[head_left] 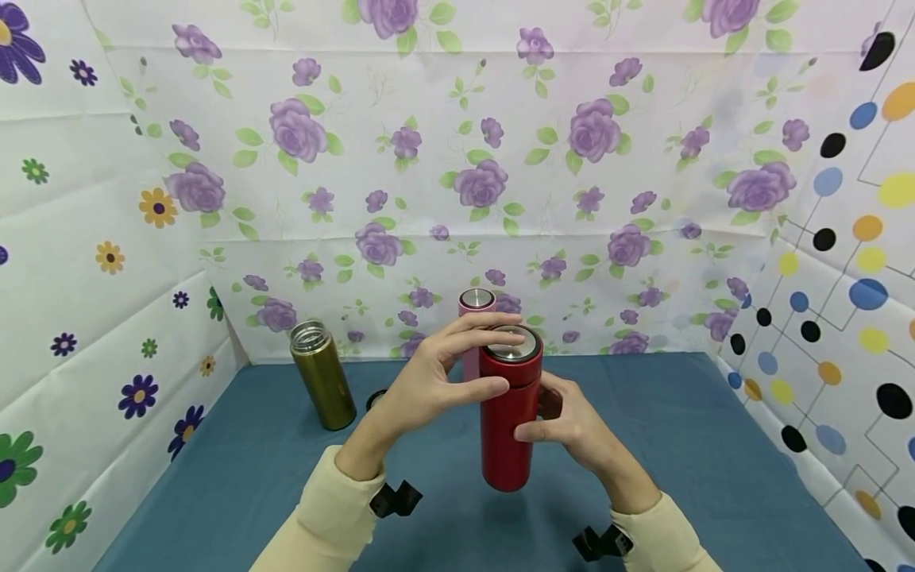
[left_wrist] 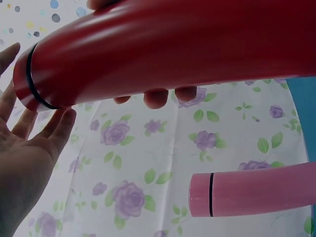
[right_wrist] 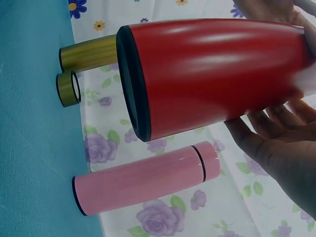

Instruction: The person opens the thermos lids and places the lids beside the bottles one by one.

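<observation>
My right hand (head_left: 575, 421) grips a red thermos (head_left: 506, 445) around its upper body, thumb in front and fingers behind. The thermos is upright, its dark base (right_wrist: 133, 84) held up off the table. At the top sits its red lid (head_left: 513, 361) with a silver disc. My left hand (head_left: 436, 369) is at this lid, its fingers stretched across the top and the thumb by the near side. In the left wrist view the left hand (left_wrist: 29, 158) has its fingers spread around the lid end.
An olive-green thermos (head_left: 325, 389) stands uncapped at the left, its threaded mouth showing. Its green cap (right_wrist: 68, 89) lies beside it on the blue-covered table (head_left: 629, 397). A pink thermos (right_wrist: 143, 182) with its lid on stands behind the red one. Patterned cloth walls (head_left: 429, 79) enclose three sides.
</observation>
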Available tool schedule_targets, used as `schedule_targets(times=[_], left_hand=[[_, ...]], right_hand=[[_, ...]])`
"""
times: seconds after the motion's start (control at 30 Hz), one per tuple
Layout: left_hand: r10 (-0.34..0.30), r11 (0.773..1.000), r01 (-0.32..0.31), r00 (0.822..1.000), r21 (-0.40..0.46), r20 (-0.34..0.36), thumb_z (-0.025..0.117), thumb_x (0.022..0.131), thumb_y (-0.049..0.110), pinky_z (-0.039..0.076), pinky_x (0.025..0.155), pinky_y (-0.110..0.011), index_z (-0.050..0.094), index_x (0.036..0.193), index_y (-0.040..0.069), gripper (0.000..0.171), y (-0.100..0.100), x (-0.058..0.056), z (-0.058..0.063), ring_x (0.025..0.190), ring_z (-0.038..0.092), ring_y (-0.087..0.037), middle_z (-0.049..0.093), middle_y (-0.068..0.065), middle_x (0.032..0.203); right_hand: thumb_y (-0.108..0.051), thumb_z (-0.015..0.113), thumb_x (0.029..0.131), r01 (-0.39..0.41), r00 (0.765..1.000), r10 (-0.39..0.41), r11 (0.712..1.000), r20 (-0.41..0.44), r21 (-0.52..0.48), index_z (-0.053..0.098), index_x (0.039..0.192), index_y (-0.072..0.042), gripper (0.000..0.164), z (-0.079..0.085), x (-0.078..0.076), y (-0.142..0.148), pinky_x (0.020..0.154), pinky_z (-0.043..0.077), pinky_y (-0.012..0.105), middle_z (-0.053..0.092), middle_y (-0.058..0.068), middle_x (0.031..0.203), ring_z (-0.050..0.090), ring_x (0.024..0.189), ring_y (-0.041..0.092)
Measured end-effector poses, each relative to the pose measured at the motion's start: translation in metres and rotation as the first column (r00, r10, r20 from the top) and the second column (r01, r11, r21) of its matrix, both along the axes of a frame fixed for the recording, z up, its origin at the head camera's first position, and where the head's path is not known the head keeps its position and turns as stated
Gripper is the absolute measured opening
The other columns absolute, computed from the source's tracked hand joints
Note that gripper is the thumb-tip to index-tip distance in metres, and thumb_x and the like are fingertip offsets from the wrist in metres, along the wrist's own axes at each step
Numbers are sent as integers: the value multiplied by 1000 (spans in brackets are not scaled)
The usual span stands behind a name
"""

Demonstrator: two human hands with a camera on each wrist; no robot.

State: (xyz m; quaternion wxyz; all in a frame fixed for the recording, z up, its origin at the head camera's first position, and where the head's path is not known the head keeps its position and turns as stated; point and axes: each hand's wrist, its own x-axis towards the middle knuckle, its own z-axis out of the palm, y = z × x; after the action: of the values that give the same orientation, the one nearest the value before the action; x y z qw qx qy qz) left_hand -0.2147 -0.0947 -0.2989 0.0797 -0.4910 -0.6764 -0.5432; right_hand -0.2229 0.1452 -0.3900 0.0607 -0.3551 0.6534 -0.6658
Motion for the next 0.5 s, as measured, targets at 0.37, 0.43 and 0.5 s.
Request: schedule_targets(times=[0.37, 0.43, 0.5], left_hand=[[11, 998, -9, 999, 56, -37, 76, 97, 12, 51, 106, -46, 72, 128, 1, 33, 4, -1, -2, 138, 50, -27, 61, -9, 144], [39, 997, -35, 998, 67, -56, 78, 95, 9, 51, 107, -46, 73, 127, 2, 33, 5, -1, -2, 136, 51, -27, 62, -9, 142], [62, 996, -57, 996, 73, -65, 79, 94, 8, 50, 108, -46, 74, 126, 3, 33, 7, 0, -2, 134, 53, -26, 62, -8, 140]], right_hand=[[-17, 73, 93, -1, 1000, 0, 1000, 21, 9, 53, 146, -6, 57, 0, 0, 0, 91, 60, 50, 65, 16, 133, 66, 115, 37], [-18, 73, 93, 6, 1000, -6, 1000, 14, 11, 53, 146, -5, 58, 0, 0, 0, 91, 60, 50, 65, 16, 132, 66, 115, 37], [-19, 73, 93, 11, 1000, -12, 1000, 9, 14, 53, 146, -4, 59, 0, 0, 0, 91, 60, 49, 65, 16, 133, 66, 115, 37]])
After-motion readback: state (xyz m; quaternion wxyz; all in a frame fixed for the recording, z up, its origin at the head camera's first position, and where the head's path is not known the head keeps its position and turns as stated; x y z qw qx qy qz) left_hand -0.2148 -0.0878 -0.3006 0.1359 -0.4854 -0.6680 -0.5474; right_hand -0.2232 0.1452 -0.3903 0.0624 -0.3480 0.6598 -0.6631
